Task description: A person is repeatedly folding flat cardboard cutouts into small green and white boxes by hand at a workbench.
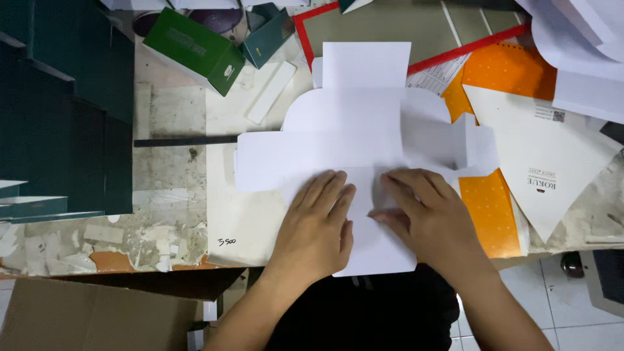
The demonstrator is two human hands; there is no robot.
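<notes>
At the far left a stack of dark green flat card sheets point(62, 110) lay on the scarred, paint-flecked worktable point(166, 162), its left part cut off by the frame edge. Below it, a brown corrugated cardboard panel point(91, 318) leaned against the table's front edge, only partly visible. Behind, a small green folded carton point(195, 49) rested beside a narrow white card strip point(271, 92). At the centre lay the white die-cut paperboard blank point(354, 140), smooth and matte, with rounded shoulders, a square tab at the top and a flap hanging over the near table edge. The left hand point(318, 227) lay flat on the blank's lower middle, fingers extended and together, palm down, pressing and gripping nothing. The right hand point(419, 218) rested just beside it, fingers bent and fingertips point(383, 218) pushed onto the board; whether they pinched a fold could not be determined. The blank's lower section was hidden beneath both hands. To the right an orange dotted card sheet point(494, 211) was partly covered by the blank and by a white triangular printed card point(539, 169). A red-edged grey board point(390, 26) lay behind, largely overlapped.
</notes>
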